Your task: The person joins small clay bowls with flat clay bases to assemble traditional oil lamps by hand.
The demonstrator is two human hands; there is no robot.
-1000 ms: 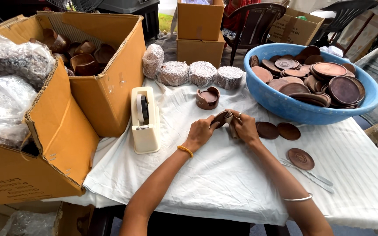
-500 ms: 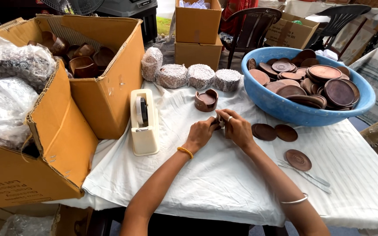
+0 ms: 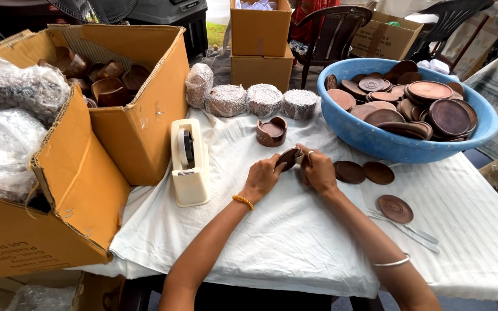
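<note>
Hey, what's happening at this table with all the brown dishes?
A person sits at a white-clothed table and holds a small brown round piece between both hands, the left hand and the right hand meeting over it. A cream tape dispenser stands to the left. A blue tub of brown plates sits at the back right, with three loose discs on the cloth nearby. Wrapped bundles line the back, beside an open cardboard box holding brown cups.
</note>
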